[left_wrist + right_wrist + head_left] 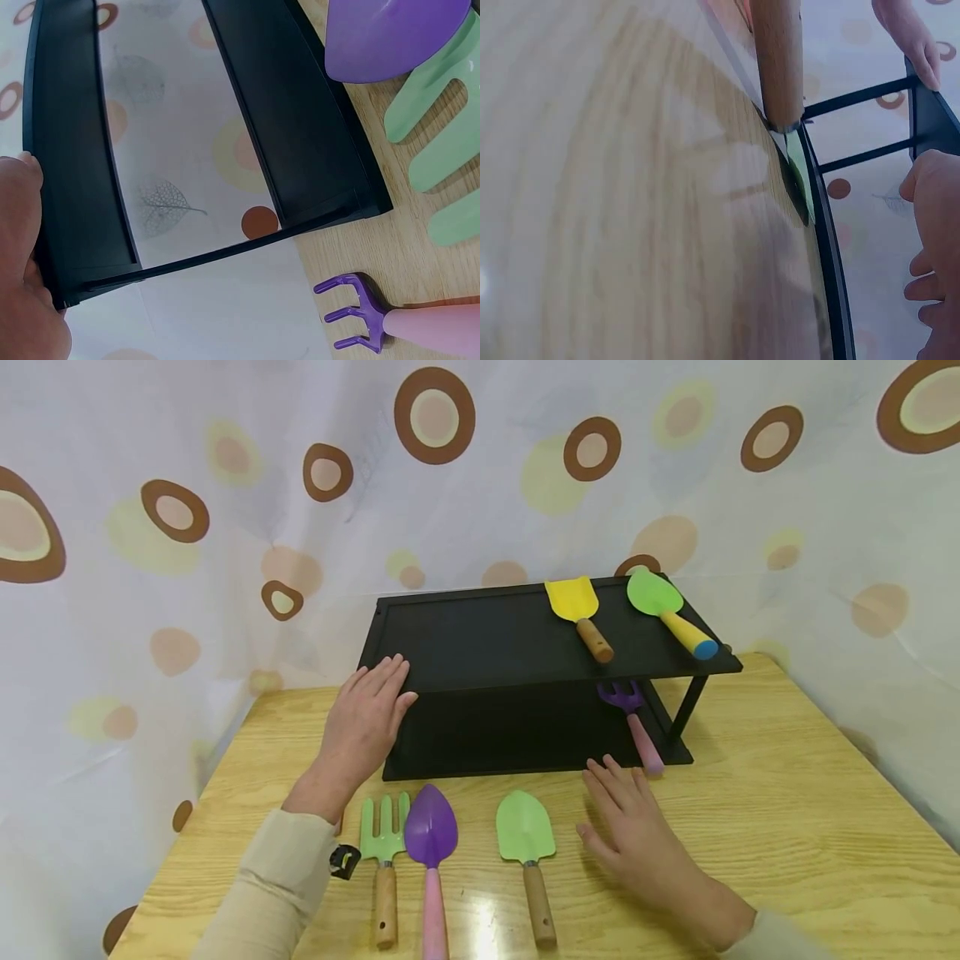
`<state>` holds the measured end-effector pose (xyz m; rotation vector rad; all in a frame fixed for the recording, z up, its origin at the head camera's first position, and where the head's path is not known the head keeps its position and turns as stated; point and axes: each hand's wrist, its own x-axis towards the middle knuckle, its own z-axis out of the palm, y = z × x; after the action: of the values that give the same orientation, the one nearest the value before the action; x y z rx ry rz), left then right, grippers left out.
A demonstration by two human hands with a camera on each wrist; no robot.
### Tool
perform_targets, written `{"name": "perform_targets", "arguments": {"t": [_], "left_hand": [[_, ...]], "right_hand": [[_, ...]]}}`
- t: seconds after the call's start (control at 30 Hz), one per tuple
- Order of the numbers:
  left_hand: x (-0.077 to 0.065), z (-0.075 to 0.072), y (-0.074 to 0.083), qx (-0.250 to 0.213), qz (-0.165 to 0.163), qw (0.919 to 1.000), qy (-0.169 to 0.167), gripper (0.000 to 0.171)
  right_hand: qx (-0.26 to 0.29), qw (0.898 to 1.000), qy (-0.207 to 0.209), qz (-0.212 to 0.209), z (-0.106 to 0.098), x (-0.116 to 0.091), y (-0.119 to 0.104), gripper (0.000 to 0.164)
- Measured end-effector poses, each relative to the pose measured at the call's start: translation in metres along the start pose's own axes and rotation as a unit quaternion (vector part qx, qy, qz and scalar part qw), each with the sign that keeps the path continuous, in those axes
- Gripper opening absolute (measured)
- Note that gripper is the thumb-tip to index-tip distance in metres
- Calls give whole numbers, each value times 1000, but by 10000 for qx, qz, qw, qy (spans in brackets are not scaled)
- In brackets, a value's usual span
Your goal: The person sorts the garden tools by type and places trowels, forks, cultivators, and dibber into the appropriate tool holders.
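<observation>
My left hand (367,718) rests with straight fingers on the front left corner of a black two-tier shelf (465,643); the left wrist view shows it touching the upper tier's edge. My right hand (637,843), fingers loosely spread and holding nothing, is in front of the lower tier near a purple hand fork (645,743) with a pink handle. Left of it on the table lie a green trowel (525,827) with a wooden handle, a purple trowel (431,827) with a pink handle and a green hand fork (386,893). A small purple hand rake (367,315) is mostly hidden by my left arm in the head view.
On the upper tier lie a yellow shovel (573,600) with a wooden handle and a green trowel (656,593) with a yellow-and-blue handle. The shelf stands on a wooden table (810,810). A patterned cloth (480,527) hangs behind it.
</observation>
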<state>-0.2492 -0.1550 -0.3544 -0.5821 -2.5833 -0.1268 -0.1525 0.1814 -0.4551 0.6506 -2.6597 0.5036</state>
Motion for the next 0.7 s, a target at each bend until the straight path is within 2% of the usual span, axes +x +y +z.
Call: {"name": "perform_targets", "arguments": {"t": [0.27,0.5,0.7], "left_hand": [[0,-2,1,66,-32,9999,-99,50],[0,-1,0,42,24,10000,20,49],[1,-1,1,58,18,10000,-29,49]], "right_hand": [[228,9995,-207,-116,4,-11,-21,60],[275,9989,-252,-285,8,-18,-33,63],[334,9973,-418,-501,14,-24,-42,63]]}}
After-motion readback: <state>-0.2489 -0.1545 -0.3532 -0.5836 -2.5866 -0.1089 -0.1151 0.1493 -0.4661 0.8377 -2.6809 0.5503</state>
